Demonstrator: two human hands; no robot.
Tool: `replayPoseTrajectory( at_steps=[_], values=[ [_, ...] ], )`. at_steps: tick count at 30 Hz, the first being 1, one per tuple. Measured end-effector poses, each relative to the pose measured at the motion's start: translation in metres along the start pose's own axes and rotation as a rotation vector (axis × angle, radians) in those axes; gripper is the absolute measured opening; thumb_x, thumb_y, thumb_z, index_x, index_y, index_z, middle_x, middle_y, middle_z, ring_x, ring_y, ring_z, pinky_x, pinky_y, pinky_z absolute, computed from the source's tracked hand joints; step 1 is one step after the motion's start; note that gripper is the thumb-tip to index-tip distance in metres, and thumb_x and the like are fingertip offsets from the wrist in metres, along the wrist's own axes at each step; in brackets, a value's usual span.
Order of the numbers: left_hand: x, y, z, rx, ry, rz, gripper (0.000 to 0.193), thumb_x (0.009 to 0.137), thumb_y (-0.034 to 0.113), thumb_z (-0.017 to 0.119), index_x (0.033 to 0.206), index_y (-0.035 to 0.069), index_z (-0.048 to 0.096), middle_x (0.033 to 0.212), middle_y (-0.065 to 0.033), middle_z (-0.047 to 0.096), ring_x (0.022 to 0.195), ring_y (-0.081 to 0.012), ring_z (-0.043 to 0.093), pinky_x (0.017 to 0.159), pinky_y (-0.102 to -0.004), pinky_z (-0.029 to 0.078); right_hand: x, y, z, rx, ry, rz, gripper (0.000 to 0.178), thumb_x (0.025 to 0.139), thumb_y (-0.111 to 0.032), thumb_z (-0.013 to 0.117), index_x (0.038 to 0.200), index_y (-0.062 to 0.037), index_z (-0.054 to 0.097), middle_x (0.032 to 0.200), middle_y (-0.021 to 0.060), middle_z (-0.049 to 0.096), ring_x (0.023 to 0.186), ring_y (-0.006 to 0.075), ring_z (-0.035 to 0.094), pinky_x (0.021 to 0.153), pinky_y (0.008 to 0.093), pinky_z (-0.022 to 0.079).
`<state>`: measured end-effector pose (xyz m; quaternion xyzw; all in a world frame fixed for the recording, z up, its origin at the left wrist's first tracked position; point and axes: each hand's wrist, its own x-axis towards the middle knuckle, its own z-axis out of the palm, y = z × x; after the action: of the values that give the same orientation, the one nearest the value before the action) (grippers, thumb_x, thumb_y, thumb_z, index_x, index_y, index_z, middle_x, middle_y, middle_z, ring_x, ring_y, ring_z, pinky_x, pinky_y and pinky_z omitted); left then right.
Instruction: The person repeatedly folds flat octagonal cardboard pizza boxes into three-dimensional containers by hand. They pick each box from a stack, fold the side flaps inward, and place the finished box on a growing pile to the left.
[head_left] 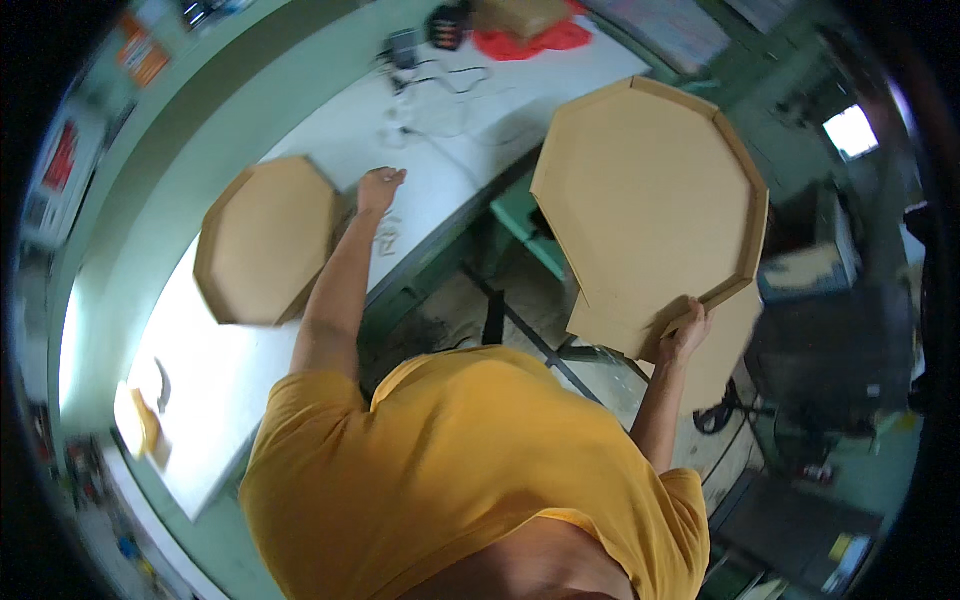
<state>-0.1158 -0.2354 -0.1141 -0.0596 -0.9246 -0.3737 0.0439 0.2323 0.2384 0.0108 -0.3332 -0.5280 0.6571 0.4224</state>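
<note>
My right hand (686, 332) grips the lower rim of a large octagonal cardboard box (650, 190). The box is shallow, with raised walls and an open inside, and is held up off the right side of the table. Below it, a cardboard flap (605, 325) reaches toward my right forearm. My left hand (380, 188) hovers over or rests on the white table with its fingers curled; whether anything is in them is hidden. Just left of that arm, a smaller octagonal cardboard box (268, 240) lies on the table, partly covered by my forearm.
The white table (215, 400) curves along the green wall. Cables (455, 85) and a grey adapter (403, 48) lie at its far end, near a red plastic sheet (530, 42). A yellow curved thing (145, 420) sits at the near left. Dark equipment (830, 345) stands at right.
</note>
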Motion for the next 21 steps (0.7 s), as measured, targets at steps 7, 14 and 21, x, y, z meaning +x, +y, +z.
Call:
replayPoseTrajectory(
  at_steps=[7, 14, 21],
  values=[
    [-0.052, 0.241, 0.084, -0.479, -0.121, 0.659, 0.014, 0.089, 0.010, 0.057, 0.099, 0.004, 0.065, 0.092, -0.0126, 0.064, 0.085, -0.0270, 0.062, 0.076, -0.0343, 0.049, 0.025, 0.038, -0.112, -0.101, 0.247, 0.156, 0.020, 0.088, -0.008, 0.059, 0.106, 0.0000, 0.057, 0.088, 0.0055, 0.060, 0.077, 0.0183, 0.058, 0.071, 0.0306, 0.049],
    [-0.138, 0.334, 0.169, -0.122, -0.650, 1.426, 0.031, 0.084, 0.026, 0.067, 0.110, 0.009, 0.066, 0.115, -0.0092, 0.064, 0.117, -0.0300, 0.054, 0.109, -0.0485, 0.031, 0.011, 0.012, -0.173, -1.369, -0.252, -0.690, 0.039, 0.083, -0.012, 0.062, 0.121, -0.0040, 0.056, 0.131, 0.0207, 0.049, 0.120, 0.0393, 0.046, 0.103, 0.0474, 0.036],
    [-0.132, 0.341, 0.188, -0.043, -0.951, 1.364, 0.022, 0.086, 0.031, 0.065, 0.092, 0.011, 0.071, 0.092, -0.0033, 0.069, 0.098, -0.0212, 0.063, 0.102, -0.0447, 0.037, 0.037, 0.003, -0.169, -1.294, -0.593, -0.657, 0.015, 0.083, -0.019, 0.065, 0.096, -0.0111, 0.067, 0.105, 0.0104, 0.063, 0.110, 0.0323, 0.055, 0.104, 0.0473, 0.035]
  ],
)
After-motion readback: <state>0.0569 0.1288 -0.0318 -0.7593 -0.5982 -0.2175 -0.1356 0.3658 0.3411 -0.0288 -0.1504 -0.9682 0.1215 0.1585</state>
